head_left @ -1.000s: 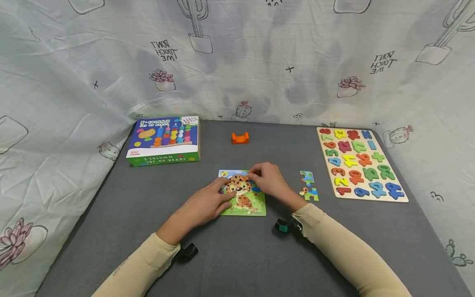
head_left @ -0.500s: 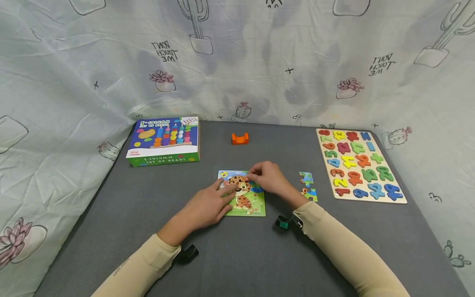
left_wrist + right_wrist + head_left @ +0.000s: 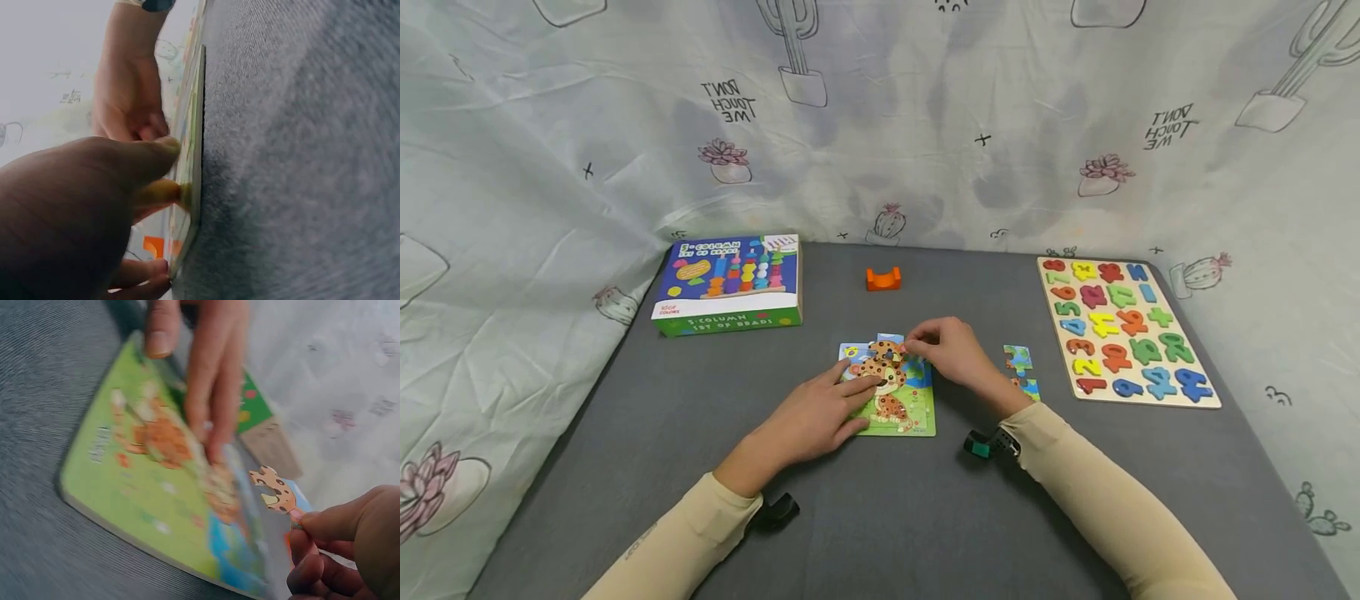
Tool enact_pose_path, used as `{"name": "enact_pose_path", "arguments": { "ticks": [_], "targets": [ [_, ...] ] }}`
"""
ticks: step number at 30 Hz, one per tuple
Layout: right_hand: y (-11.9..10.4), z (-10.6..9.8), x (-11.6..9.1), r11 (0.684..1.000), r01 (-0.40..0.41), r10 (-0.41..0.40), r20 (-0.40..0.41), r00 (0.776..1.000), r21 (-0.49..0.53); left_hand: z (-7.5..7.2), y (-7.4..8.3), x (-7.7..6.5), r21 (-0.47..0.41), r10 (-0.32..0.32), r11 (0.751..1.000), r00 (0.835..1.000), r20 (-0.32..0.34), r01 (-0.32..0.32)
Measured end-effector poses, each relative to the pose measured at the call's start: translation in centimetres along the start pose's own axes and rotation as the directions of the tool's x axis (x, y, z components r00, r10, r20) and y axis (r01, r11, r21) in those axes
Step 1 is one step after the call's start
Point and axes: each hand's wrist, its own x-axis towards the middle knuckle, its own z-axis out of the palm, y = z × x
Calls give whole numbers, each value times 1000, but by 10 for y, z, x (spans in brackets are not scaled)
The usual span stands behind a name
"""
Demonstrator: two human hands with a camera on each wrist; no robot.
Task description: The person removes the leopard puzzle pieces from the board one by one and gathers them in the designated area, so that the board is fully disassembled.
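A small square puzzle (image 3: 917,417) with a spotted leopard cub on green ground lies on the grey table. My left hand (image 3: 812,412) rests on its left side with fingers extended over the picture. In the left wrist view, the thumb (image 3: 159,150) of that hand touches the puzzle near its edge. Above the puzzle's top edge, my right hand (image 3: 953,354) pinches a puzzle piece (image 3: 278,490) between thumb and forefinger. The piece shows part of the spotted head and some blue. Two loose puzzle pieces (image 3: 1018,358) lie right of the puzzle, the nearer one partly hidden by the right forearm.
A bead-set box (image 3: 730,283) stands at the back left. An orange, notched block (image 3: 883,279) sits behind the puzzle. On the right lies a wooden board (image 3: 1131,333) with coloured numbers and letters. A patterned cloth (image 3: 917,125) rises behind the table.
The right hand has lifted the puzzle piece up and slightly away from the puzzle's top. The left hand has shifted slightly and stays on the puzzle.
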Motion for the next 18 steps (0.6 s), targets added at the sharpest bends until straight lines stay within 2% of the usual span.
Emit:
{"name": "enact_pose_path", "arguments": {
  "ticks": [5, 7, 12, 18],
  "targets": [
    [-1, -31, -10, 999, 9, -6, -84, 996, 41, 1, -1, 4, -16, -2, 1000, 999, -49, 1],
    [2, -45, -14, 998, 11, -5, -102, 995, 54, 2, -1, 4, -9, -7, 1000, 999, -48, 6],
    [16, -75, -26, 998, -9, 16, -130, 991, 58, 3, 3, 2, 21, -8, 1000, 1000, -19, 9],
    [35, -97, -37, 997, -62, 67, -125, 990, 42, 3, 6, -1, 24, 12, 1000, 999, -37, -11]
  ]
}}
